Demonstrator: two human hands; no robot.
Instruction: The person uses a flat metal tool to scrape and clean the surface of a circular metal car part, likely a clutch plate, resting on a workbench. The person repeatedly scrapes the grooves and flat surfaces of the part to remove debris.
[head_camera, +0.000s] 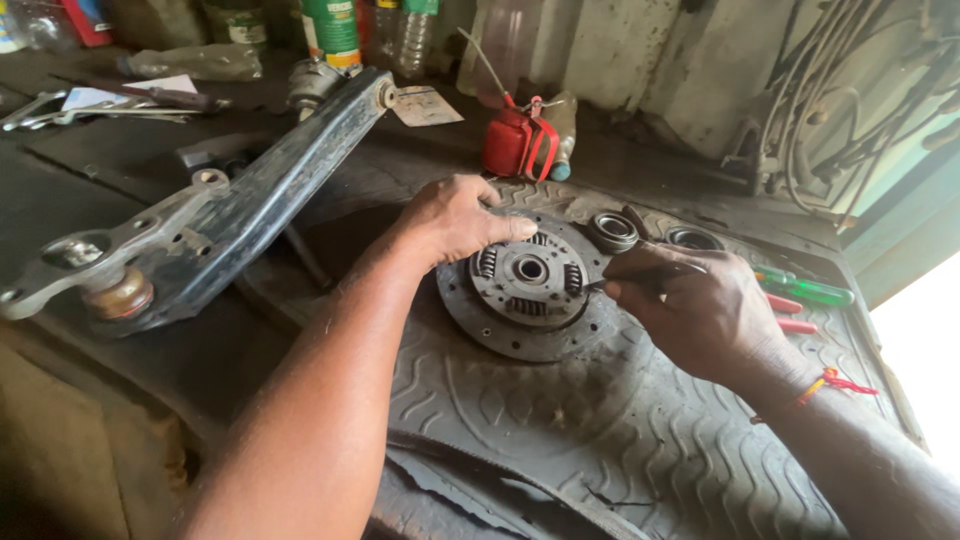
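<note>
A round, dirty clutch disc (528, 300) with springs around its splined hub lies flat on a ribbed rubber mat (600, 430). My left hand (455, 218) rests on the disc's upper left edge, fingers curled over the rim. At the disc's right side my right hand (690, 305) is shut on a thin dark tool (648, 272), whose tip points at the hub near the right spring. A red thread is tied round the right wrist.
A long grey metal suspension arm (215, 215) lies across the bench at left. A bearing ring (612, 230) and another ring (693, 239) sit behind the disc. Green and red screwdriver handles (810, 292) lie at right. A red oil can (515, 140), bottles and spanners stand at the back.
</note>
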